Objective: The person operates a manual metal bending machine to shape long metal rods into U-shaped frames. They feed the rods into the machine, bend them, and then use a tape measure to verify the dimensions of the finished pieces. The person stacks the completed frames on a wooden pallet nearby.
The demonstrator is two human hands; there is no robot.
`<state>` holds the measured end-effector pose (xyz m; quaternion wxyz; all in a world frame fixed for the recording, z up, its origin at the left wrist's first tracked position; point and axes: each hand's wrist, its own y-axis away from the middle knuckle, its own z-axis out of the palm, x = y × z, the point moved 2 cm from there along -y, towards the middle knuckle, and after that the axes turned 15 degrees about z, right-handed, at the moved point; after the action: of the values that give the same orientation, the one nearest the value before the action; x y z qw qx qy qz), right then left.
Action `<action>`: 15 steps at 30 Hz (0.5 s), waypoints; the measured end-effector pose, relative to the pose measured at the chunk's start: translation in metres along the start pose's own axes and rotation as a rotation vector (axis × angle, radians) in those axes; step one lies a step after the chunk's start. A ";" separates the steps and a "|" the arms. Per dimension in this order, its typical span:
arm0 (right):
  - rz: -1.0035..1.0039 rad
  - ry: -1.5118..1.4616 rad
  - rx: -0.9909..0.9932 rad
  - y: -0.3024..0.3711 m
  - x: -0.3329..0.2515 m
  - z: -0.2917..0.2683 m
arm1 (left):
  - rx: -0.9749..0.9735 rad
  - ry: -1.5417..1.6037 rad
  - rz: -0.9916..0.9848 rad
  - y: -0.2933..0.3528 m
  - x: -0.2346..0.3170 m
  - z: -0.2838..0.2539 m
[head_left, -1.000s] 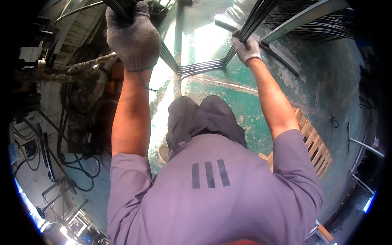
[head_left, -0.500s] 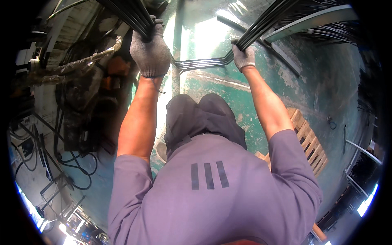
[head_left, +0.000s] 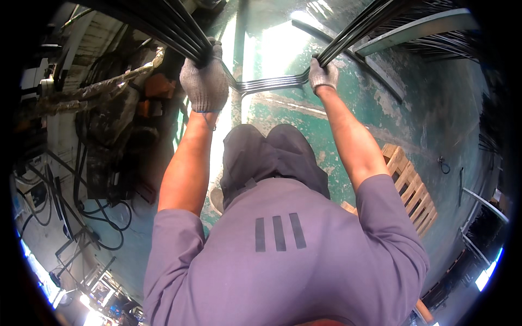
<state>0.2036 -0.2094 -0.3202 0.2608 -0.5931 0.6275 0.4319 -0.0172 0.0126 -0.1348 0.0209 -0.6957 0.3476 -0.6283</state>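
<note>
Both hands wear grey knitted work gloves and are closed around a bundle of bent dark metal rods [head_left: 272, 83]. My left hand [head_left: 205, 81] grips the bundle's left leg, which runs up and out past the top edge. On the other side, my right hand [head_left: 324, 74] wraps round the right leg, which slants up to the right. Between the two hands the bundle's short, shiny cross section lies low and level, with a bend at each end. Several rods lie side by side in it. The far ends of the rods are out of view.
A wooden pallet [head_left: 410, 187] lies on the green floor at my right. Dark, grimy machinery [head_left: 103, 125] and black hoses [head_left: 103, 220] stand at my left. At the upper right, a pale metal beam [head_left: 418, 31] is beside a pile of thin rods [head_left: 443, 46].
My left hand has come slightly down and to the right with the left leg of the bundle. My right hand has shifted very little and keeps its grip.
</note>
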 end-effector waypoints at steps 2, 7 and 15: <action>0.027 -0.071 0.031 -0.002 0.007 0.005 | -0.003 0.013 0.039 0.003 0.000 0.001; 0.024 0.037 0.071 0.004 0.002 0.001 | 0.026 0.084 0.018 0.005 -0.003 0.002; -0.008 -0.048 0.008 0.002 0.014 -0.002 | 0.047 0.240 0.036 0.019 -0.004 -0.002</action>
<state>0.1996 -0.2190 -0.3305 0.2800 -0.5839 0.6204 0.4424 -0.0282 0.0011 -0.1471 0.0068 -0.6084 0.3450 -0.7146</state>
